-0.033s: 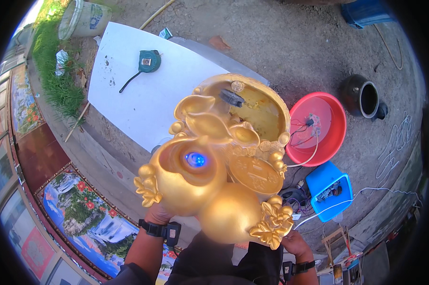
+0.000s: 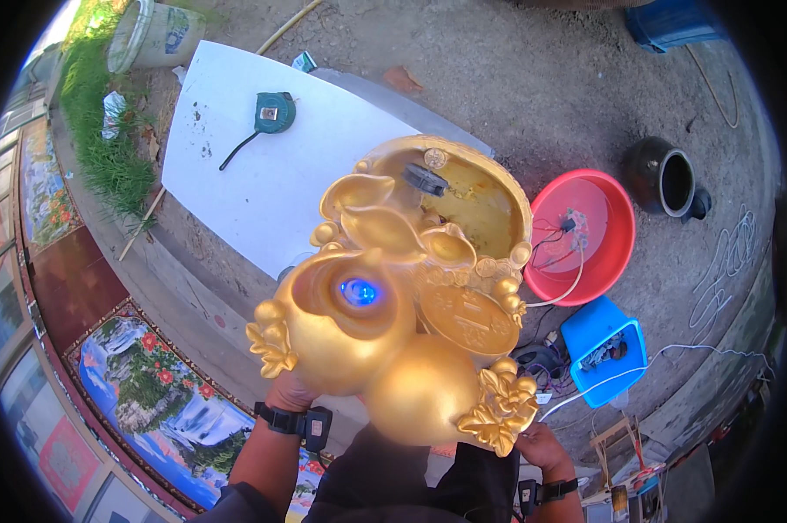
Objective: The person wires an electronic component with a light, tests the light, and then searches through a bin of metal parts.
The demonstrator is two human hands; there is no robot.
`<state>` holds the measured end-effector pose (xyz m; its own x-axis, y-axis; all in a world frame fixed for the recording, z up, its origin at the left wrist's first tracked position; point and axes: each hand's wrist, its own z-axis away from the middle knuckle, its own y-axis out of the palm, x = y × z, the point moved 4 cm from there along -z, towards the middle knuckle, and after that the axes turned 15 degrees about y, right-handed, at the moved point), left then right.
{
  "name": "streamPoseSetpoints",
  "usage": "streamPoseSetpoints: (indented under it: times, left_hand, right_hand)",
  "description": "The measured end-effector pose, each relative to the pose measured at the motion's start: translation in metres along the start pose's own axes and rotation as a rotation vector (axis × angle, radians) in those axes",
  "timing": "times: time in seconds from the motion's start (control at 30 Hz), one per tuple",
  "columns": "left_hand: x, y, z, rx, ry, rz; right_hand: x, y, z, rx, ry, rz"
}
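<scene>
A large golden fountain ornament (image 2: 420, 392), shaped like gourds with leaf clusters, fills the middle of the view. A glowing blue light (image 2: 358, 293) sits in its round hollow. Behind the hollow are leaf-shaped trays, a coin-like disc and an oval basin (image 2: 522, 205) with a dark pump-like block (image 2: 425, 179) in shallow yellowish water. My left hand (image 2: 292, 392) grips the ornament's lower left side, below a leaf cluster. At its lower right, my right hand (image 2: 542, 447) closes against the other cluster. The ornament hides most of the fingers of both hands.
A white board (image 2: 219, 166) lies at the far left, with a green tape measure (image 2: 275, 112) on it. To the right are a red basin (image 2: 622, 248) of water with wires and a tube, a blue tub (image 2: 601, 318), a dark jar (image 2: 646, 174) and loose white cord (image 2: 716, 279).
</scene>
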<state>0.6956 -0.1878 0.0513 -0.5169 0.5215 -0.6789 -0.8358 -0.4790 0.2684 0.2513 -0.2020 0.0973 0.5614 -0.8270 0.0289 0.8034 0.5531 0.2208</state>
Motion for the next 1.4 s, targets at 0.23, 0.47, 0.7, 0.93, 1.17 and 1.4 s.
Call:
streamPoseSetpoints:
  times: [0.23, 0.47, 0.7, 0.93, 1.17, 1.4]
  left_hand:
    - [0.000, 0.004, 0.004, -0.029, -0.004, 0.046]
    - [-0.001, 0.010, 0.011, -0.117, -0.035, 0.200]
    - [-0.001, 0.019, 0.034, -0.163, 0.016, 0.195]
    - [0.016, 0.034, 0.085, -0.150, 0.059, 0.111]
    - [0.057, 0.103, 0.126, 0.020, 0.016, 0.054]
    - [0.133, 0.193, 0.110, 0.157, 0.045, 0.197]
  right_hand:
    - [-0.008, -0.002, 0.000, 0.007, -0.002, 0.051]
    - [-0.018, -0.006, 0.003, -0.053, 0.006, 0.079]
    - [-0.048, -0.007, 0.006, -0.067, -0.013, 0.103]
    - [-0.088, -0.019, 0.025, -0.068, -0.048, 0.073]
    - [-0.165, -0.057, 0.071, -0.085, -0.090, 0.045]
    - [-0.247, -0.081, 0.057, -0.030, -0.170, 0.015]
